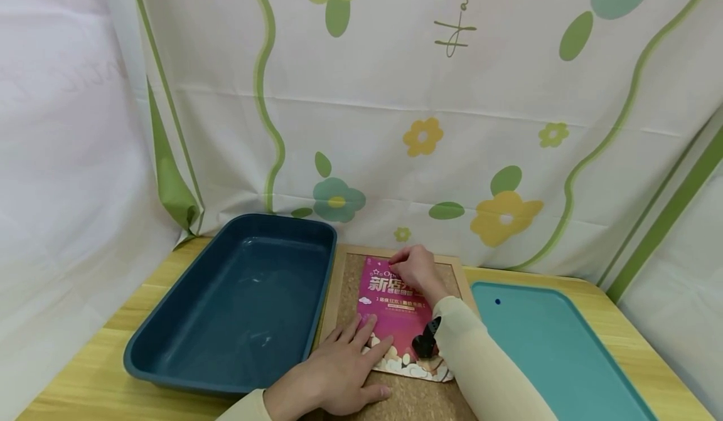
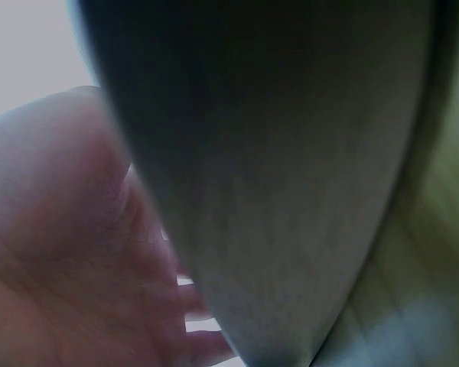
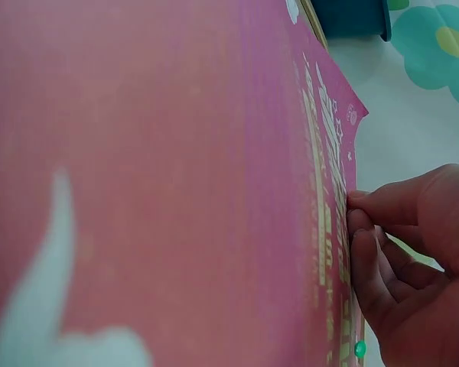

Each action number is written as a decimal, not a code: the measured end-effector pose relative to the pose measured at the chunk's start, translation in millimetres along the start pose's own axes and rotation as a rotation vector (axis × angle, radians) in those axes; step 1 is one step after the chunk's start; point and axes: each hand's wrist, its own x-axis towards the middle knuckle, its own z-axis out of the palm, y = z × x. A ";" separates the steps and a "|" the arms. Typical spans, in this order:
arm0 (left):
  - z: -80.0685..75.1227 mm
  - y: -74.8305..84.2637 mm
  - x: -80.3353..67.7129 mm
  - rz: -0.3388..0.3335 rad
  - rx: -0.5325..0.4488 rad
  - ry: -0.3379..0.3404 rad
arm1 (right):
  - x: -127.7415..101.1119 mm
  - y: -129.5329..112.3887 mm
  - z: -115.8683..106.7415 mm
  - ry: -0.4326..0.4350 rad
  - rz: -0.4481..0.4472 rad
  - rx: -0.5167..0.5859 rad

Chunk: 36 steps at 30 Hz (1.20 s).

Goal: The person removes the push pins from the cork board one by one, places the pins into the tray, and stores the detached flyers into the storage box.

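A pink poster (image 1: 390, 320) with gold and white lettering lies on a wood-framed cork board (image 1: 415, 396). My left hand (image 1: 347, 367) is spread flat over its lower left part, fingers straight and apart. At the poster's top edge, my right hand (image 1: 417, 269) has thumb and fingertips bunched together against the paper. In the right wrist view those fingertips (image 3: 357, 197) meet at the edge; whatever sits between them is hidden and I cannot tell what it is. A green push pin (image 3: 360, 349) shows beyond the hand. One poster corner (image 3: 359, 113) lifts slightly.
A deep dark blue bin (image 1: 243, 308) stands close along the board's left side. To the right is a teal tray (image 1: 553, 339) with a small blue push pin (image 1: 498, 302) on it. A printed curtain (image 1: 373, 157) hangs behind the wooden table (image 1: 96, 371).
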 end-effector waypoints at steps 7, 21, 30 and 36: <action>-0.5 0.2 -1.2 0.001 -0.003 0.005 | 2.1 2.4 0.9 0.008 -0.007 -0.017; 0.5 -0.2 -0.4 0.003 -0.004 0.010 | 0.1 8.1 1.8 0.021 0.024 0.055; 1.1 -0.2 -0.5 0.005 -0.002 0.015 | 2.2 11.7 3.1 0.013 0.045 0.129; 1.6 -0.1 -0.6 0.003 -0.006 0.011 | 4.7 13.0 3.7 0.009 0.039 0.158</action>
